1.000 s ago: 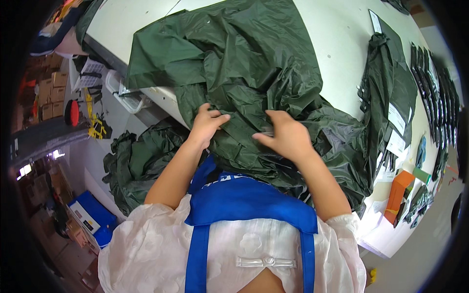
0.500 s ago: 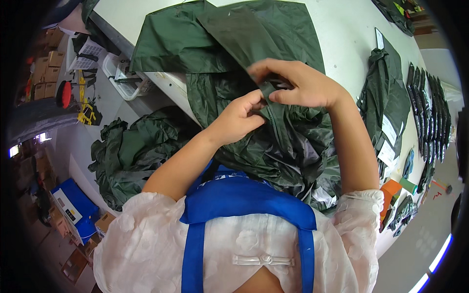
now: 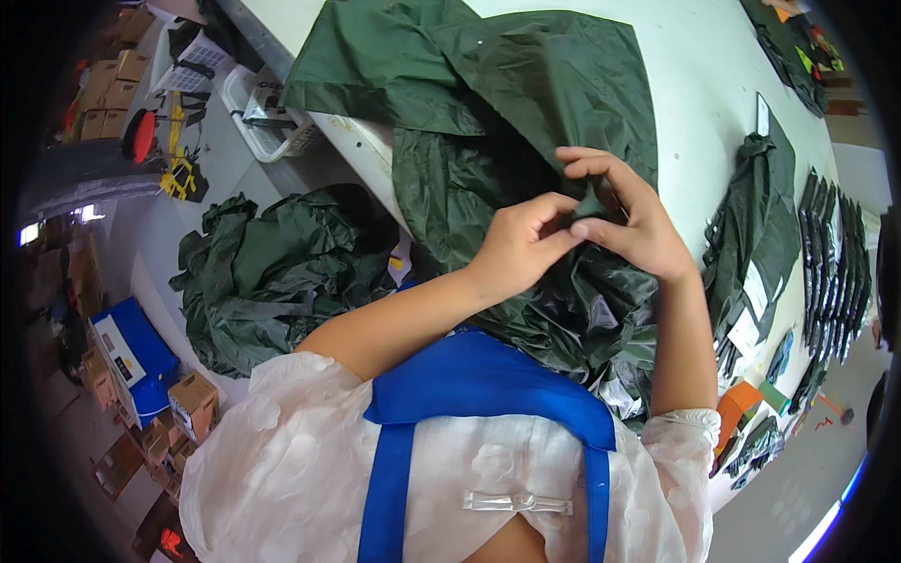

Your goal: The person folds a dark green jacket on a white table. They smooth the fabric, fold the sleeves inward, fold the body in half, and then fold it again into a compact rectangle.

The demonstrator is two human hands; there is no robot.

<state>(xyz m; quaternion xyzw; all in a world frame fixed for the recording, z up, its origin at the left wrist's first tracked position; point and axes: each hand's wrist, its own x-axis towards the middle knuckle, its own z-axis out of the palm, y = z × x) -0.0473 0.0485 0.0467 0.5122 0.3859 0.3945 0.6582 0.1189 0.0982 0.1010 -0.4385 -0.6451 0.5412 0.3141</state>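
Observation:
A dark green, shiny garment of raincoat-like fabric spreads over the white table and hangs crumpled off its near edge toward my blue apron. Both hands meet over its middle. My left hand pinches a small fold of the cloth between thumb and fingertips. Close beside it, my right hand has its thumb against the same raised fold, with the forefinger stretched out and the other fingers curled. What lies inside the fold is hidden by my fingers.
Left of the table is a heap of green garments; a white plastic basket stands beyond it. On the right lie a folded green garment, several black packets in a row and an orange box. The white table reaches far back.
Both hands have shifted right in the picture, along with the fold between them. The left thumb has closed against its fingers. The whole view has swung a little.

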